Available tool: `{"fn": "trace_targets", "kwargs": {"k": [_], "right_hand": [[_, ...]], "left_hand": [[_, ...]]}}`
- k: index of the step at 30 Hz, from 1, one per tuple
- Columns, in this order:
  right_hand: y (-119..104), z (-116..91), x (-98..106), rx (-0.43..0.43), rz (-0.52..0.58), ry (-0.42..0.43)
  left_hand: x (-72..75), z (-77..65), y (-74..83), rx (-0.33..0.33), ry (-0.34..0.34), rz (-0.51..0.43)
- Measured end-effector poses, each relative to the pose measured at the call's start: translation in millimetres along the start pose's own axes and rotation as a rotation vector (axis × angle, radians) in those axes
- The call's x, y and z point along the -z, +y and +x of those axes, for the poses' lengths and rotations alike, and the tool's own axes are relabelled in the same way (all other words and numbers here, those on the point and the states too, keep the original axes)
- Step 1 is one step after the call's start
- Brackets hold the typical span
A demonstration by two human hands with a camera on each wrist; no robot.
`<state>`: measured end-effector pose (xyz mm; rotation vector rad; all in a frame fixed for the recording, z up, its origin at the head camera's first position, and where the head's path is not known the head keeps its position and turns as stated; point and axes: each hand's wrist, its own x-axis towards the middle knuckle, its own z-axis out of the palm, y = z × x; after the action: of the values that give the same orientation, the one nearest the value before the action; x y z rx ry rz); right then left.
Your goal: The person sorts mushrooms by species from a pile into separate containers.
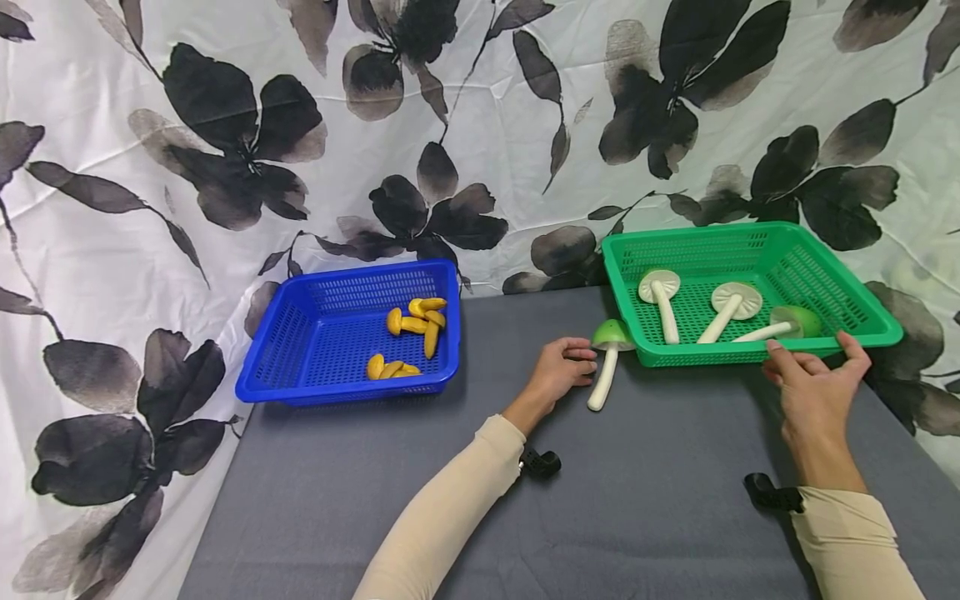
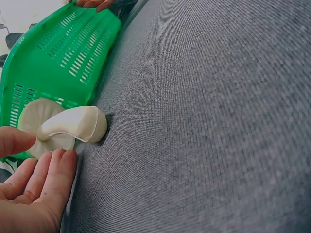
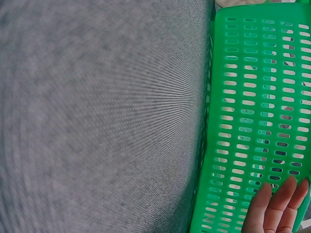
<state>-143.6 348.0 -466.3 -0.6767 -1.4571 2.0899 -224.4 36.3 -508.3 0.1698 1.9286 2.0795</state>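
Observation:
A toy mushroom [image 1: 603, 379] with a green cap and white stem lies on the grey cloth, its cap against the near left corner of the green basket [image 1: 885, 333]. My left hand [image 1: 558, 371] is beside that cap with fingers loosely bent. In the left wrist view, thumb and fingers [image 2: 56, 177] are spread apart at the edge of the cap [image 2: 41, 116]. My right hand [image 1: 817, 392] holds the basket's near rim toward the right. Fingers [image 3: 274, 208] lie against its slotted outer wall in the right wrist view.
Inside the green basket are a white mushroom [image 1: 663, 308], another white mushroom [image 1: 731, 308] and a green-capped mushroom [image 1: 795, 322]. A blue basket [image 1: 300, 358] at the left holds several small yellow mushrooms [image 1: 408, 323]. Behind the table [image 1: 450, 517] hangs a floral curtain [image 1: 247, 167].

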Motion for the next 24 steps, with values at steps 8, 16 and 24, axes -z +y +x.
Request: {"fn": "trace_targets", "kwargs": {"k": [8, 16, 24], "right_hand": [[2.4, -1.0, 0.2, 0.004, 0.019, -0.005], [3.3, -0.7, -0.3, 0.013, 0.017, -0.001], [3.3, -0.6, -0.9, 0.02, 0.001, 0.002]], "left_hand": [[-2.3, -3.1, -6.1, 0.006, -0.02, 0.047], [-17.0, -4.9, -2.2, 0.018, 0.018, 0.279], [-18.1, -6.8, 5.7, 0.045, 0.02, 0.368]]}}
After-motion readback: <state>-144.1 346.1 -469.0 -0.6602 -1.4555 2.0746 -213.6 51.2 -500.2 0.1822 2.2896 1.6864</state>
